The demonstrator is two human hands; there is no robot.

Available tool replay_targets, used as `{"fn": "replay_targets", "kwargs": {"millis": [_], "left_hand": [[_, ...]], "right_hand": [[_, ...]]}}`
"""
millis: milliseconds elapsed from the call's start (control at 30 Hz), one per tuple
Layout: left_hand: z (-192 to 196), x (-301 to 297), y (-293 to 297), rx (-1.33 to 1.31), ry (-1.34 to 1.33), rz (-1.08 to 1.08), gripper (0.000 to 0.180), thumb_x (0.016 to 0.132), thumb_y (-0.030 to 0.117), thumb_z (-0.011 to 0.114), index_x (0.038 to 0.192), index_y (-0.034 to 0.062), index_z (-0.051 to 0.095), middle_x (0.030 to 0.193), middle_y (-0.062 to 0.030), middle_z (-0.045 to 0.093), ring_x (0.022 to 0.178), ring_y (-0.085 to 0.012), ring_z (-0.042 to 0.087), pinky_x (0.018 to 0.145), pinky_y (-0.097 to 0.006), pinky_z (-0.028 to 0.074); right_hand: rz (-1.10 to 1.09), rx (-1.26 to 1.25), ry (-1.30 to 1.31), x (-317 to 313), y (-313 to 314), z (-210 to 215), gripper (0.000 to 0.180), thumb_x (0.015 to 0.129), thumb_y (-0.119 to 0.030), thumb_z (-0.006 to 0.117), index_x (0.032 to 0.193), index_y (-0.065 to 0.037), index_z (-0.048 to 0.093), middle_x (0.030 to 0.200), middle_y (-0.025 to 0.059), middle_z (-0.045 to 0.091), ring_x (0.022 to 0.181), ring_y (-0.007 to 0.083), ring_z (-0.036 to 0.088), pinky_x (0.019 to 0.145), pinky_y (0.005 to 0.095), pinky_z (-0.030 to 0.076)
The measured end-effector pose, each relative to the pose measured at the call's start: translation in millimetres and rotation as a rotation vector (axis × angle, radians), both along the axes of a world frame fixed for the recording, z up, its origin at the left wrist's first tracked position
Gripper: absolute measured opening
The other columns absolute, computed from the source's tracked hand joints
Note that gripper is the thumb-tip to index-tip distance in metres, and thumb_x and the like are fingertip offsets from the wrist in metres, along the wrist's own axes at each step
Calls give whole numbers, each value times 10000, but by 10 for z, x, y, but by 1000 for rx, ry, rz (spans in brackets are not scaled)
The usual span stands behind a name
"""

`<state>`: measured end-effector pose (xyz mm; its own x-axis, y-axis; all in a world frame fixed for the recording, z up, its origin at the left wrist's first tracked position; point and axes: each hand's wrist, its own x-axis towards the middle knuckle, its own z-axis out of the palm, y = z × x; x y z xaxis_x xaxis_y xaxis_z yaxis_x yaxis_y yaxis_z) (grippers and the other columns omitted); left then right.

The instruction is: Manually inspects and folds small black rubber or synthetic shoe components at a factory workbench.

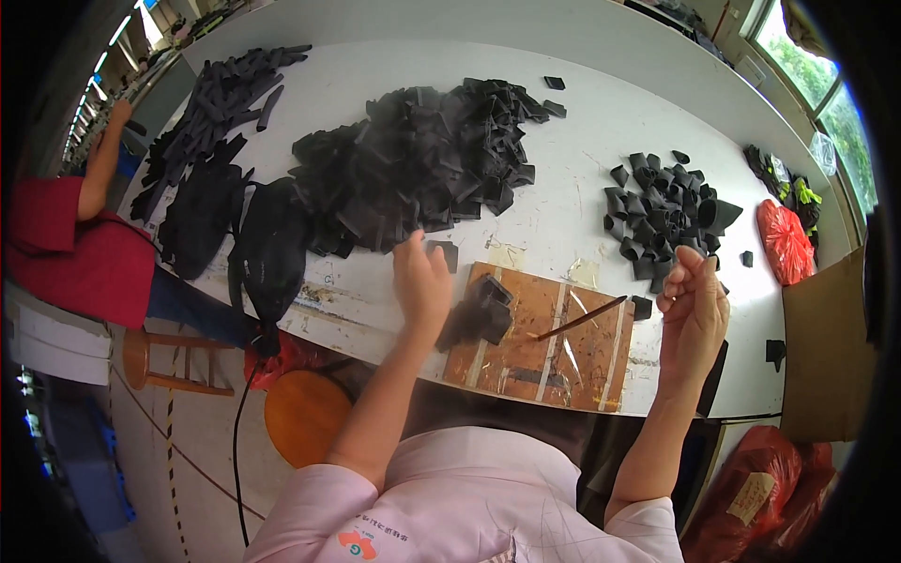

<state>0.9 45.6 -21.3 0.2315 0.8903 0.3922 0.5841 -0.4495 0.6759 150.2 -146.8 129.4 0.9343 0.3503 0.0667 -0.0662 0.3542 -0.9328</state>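
Note:
My left hand (422, 281) reaches to the near edge of a large heap of flat black fabric pieces (404, 150). Its fingers are drawn together at the heap, and whatever lies between them is hidden. Raised beside a smaller pile of curled black loops (662, 211) is my right hand (694, 305), its fingertips pinched; I cannot make out anything in them. Between the hands, a brown board (526, 352) with tape strips lies at the table's front edge. A dark thin stick (587, 317) rests across it, and a blurred black piece (490, 310) is over its left part.
Black strips (221, 103) are heaped at the far left, near a black bag (272, 239). A red plastic bag (786, 242) sits at the right, by a cardboard sheet (821, 347). Another person (80, 244) works at the left, near a wooden stool (305, 413).

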Motion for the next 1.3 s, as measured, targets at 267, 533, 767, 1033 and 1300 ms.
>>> {"fn": "replay_targets", "kwargs": {"millis": [267,533,767,1033,1300], "left_hand": [[-169,-104,237,70,25,-294,71,736,12,589,762,6,523,813,-120,523,683,-304,530,584,-364,434],[512,-417,-665,341,-139,-947,180,719,-44,614,865,35,545,965,-125,494,738,-202,534,624,-270,467],[607,-374,-852,-1242,-896,-728,121,823,51,535,934,4,539,762,-58,599,656,-116,568,602,-234,471],[674,-361,-895,-1210,-800,-728,91,792,39,576,874,1,566,758,-64,611,631,-114,581,569,-216,454],[613,-353,-888,-1166,-707,-699,91,785,42,594,862,-4,581,726,-47,610,598,-89,570,534,-184,452]], "right_hand": [[750,-501,66,-778,-144,-736,298,890,-258,494,785,4,590,623,28,545,526,85,503,452,198,397],[755,-13,784,-794,252,-906,220,903,-251,469,927,-46,546,796,35,575,706,111,527,633,264,441],[724,154,719,-779,139,-838,118,879,-169,509,868,-59,551,806,58,607,687,125,550,637,300,456],[684,150,754,-800,106,-884,144,874,-175,522,893,-32,527,803,58,595,700,138,562,656,305,473],[674,-195,518,-809,95,-829,180,838,-178,576,884,-12,524,800,60,593,684,134,560,631,306,490]]}}
